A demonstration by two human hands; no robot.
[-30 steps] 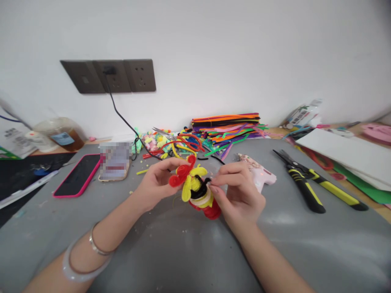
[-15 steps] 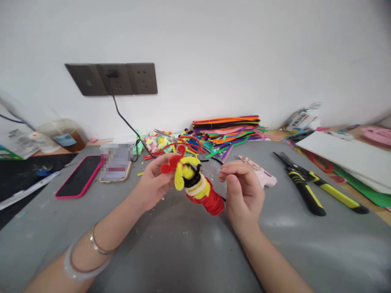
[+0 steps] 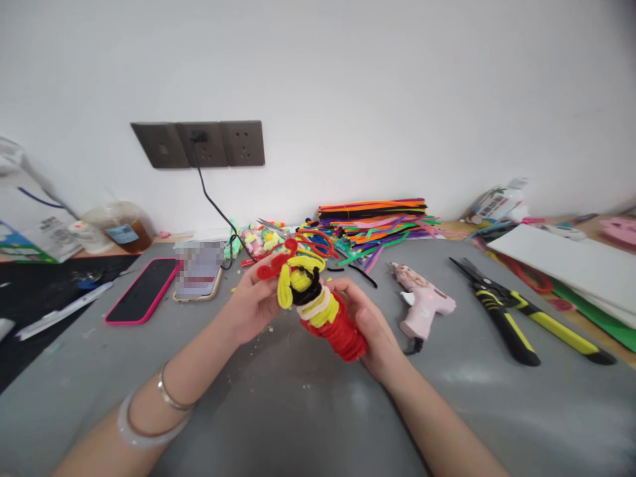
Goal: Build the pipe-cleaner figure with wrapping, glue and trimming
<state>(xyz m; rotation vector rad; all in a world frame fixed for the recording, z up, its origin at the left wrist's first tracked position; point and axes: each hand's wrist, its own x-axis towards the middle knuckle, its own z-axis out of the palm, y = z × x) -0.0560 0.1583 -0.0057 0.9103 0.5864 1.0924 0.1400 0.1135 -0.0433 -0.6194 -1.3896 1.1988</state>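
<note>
A pipe-cleaner figure [image 3: 338,331] is held tilted above the grey mat, its red body toward the lower right. Its upper end has a yellow and black head, a cream band below it and red curls at the upper left. My left hand [image 3: 253,301] grips the figure near the head and red curls, with its fingertips partly hidden behind. Around the right side of the red body my right hand [image 3: 370,331] is closed, its fingers reaching behind the figure. Just right of that hand lies a pink hot glue gun [image 3: 424,301].
Bundled pipe cleaners [image 3: 372,215] and small scissors [image 3: 273,227] lie along the wall. Black-and-yellow pliers-like shears [image 3: 511,311] rest at the right beside white sheets [image 3: 566,265]. Two phones, one pink-cased [image 3: 144,291], lie left. A black cable [image 3: 211,199] hangs from the socket [image 3: 199,144].
My right hand has moved left from beside the figure and taken hold of its red body. The glue gun now shows more fully. The whole view has shifted slightly.
</note>
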